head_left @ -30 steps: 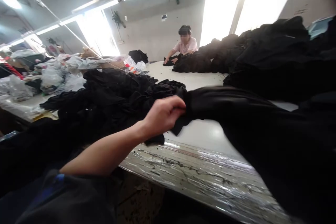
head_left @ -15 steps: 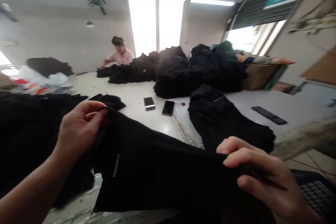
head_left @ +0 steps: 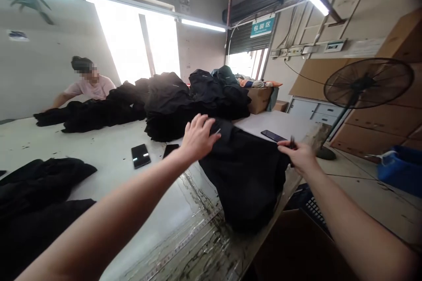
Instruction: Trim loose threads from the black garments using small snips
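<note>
A black garment (head_left: 250, 175) with small pale lettering lies near the table's right edge, its lower part spread toward me. My left hand (head_left: 198, 138) rests at its far left end by the lettering, fingers stretched and apart. At the garment's right corner my right hand (head_left: 301, 157) pinches the cloth between thumb and finger. A small dark tool (head_left: 292, 142) sticks up from that same hand; its kind is hard to make out. Just beyond the pinched corner lies a dark phone (head_left: 273, 135).
Black garments are heaped across the table's back (head_left: 168, 101), others lie at left (head_left: 46, 180). Another phone (head_left: 140, 156) lies mid-table. A person (head_left: 92, 85) works behind the far pile. A standing fan (head_left: 367, 83), a blue bin (head_left: 400, 171) and an open carton (head_left: 296, 241) are at right.
The view has swung right. The black garment, held up between both hands before, now lies on the table; my left hand has opened and the right still pinches cloth.
</note>
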Tool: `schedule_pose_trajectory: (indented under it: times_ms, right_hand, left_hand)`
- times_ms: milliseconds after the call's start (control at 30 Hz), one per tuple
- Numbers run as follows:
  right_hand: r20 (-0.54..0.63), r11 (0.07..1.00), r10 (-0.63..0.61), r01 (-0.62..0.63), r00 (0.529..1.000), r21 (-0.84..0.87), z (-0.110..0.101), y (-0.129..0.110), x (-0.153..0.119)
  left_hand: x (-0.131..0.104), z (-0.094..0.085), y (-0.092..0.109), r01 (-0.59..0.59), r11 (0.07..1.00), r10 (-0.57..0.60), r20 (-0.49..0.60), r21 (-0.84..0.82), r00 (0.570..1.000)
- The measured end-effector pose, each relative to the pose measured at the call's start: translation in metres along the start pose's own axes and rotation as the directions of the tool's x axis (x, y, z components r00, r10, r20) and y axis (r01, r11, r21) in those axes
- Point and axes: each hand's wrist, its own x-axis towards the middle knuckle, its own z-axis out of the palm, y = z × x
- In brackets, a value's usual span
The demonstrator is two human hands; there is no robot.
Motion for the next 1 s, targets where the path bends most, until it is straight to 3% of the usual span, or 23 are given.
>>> schedule_pose_trajectory:
  times_ms: [67, 133, 200, 267, 367, 467, 600, 700, 767, 800, 833, 900, 933, 1000]
  right_hand:
    - [0.015, 0.991, -0.017, 0.019, 1.0, -0.133, 0.002, 0.029, -0.004]
    - [0.016, 0.966, -0.069, 0.071, 0.997, -0.25, 0.003, 0.041, -0.009]
    - [0.012, 0.929, -0.158, 0.152, 0.987, -0.338, 0.007, 0.033, -0.008]
    - [0.044, 0.885, -0.261, 0.257, 0.964, -0.388, 0.019, 0.01, -0.004]
    - [0.223, 0.818, -0.375, 0.435, 0.9, -0.376, 0.059, -0.033, 0.006]
    - [0.448, 0.766, -0.404, 0.562, 0.798, -0.311, 0.118, -0.056, 0.014]
    - [0.665, 0.76, -0.277, 0.582, 0.693, -0.29, 0.183, -0.036, 0.021]
    - [0.761, 0.765, -0.177, 0.574, 0.624, -0.293, 0.203, -0.007, 0.026]
    - [0.8, 0.765, -0.134, 0.575, 0.584, -0.291, 0.207, 0.005, 0.029]
    - [0.815, 0.763, -0.118, 0.577, 0.568, -0.291, 0.207, 0.008, 0.031]
    - [0.826, 0.762, -0.104, 0.579, 0.553, -0.291, 0.206, 0.011, 0.033]
    - [0.84, 0.758, -0.086, 0.583, 0.536, -0.294, 0.204, 0.013, 0.034]
    - [0.843, 0.756, -0.081, 0.584, 0.532, -0.296, 0.203, 0.014, 0.034]
    - [0.843, 0.753, -0.082, 0.588, 0.531, -0.297, 0.2, 0.015, 0.031]
  left_hand:
    - [-0.03, 0.034, 0.0, 0.054, 0.996, -0.063, 0.114, 0.076, 0.992]
    - [-0.049, 0.057, -0.004, 0.101, 0.991, -0.116, 0.202, 0.085, 0.972]
    - [-0.054, 0.073, -0.009, 0.137, 0.989, -0.149, 0.253, 0.064, 0.956]
    - [-0.049, 0.084, -0.011, 0.168, 0.984, -0.175, 0.27, 0.051, 0.947]
    - [-0.037, 0.101, -0.009, 0.213, 0.976, -0.218, 0.269, 0.05, 0.938]
    - [-0.028, 0.118, -0.007, 0.261, 0.964, -0.265, 0.262, 0.052, 0.928]
    - [-0.027, 0.129, -0.01, 0.313, 0.949, -0.313, 0.259, 0.042, 0.914]
    - [-0.049, 0.123, 0.002, 0.342, 0.939, -0.337, 0.244, 0.021, 0.909]
    - [-0.082, 0.114, 0.025, 0.244, 0.965, -0.221, 0.212, -0.093, 0.952]
    - [-0.104, 0.108, 0.04, 0.117, 0.971, -0.074, 0.203, -0.21, 0.976]
    - [-0.126, 0.101, 0.056, 0.001, 0.942, 0.075, 0.212, -0.335, 0.974]
    - [-0.166, 0.087, 0.082, -0.125, 0.816, 0.305, 0.237, -0.564, 0.922]
    - [-0.179, 0.079, 0.091, -0.162, 0.72, 0.384, 0.193, -0.674, 0.903]
    - [-0.183, 0.063, 0.097, -0.188, 0.591, 0.401, 0.084, -0.785, 0.912]
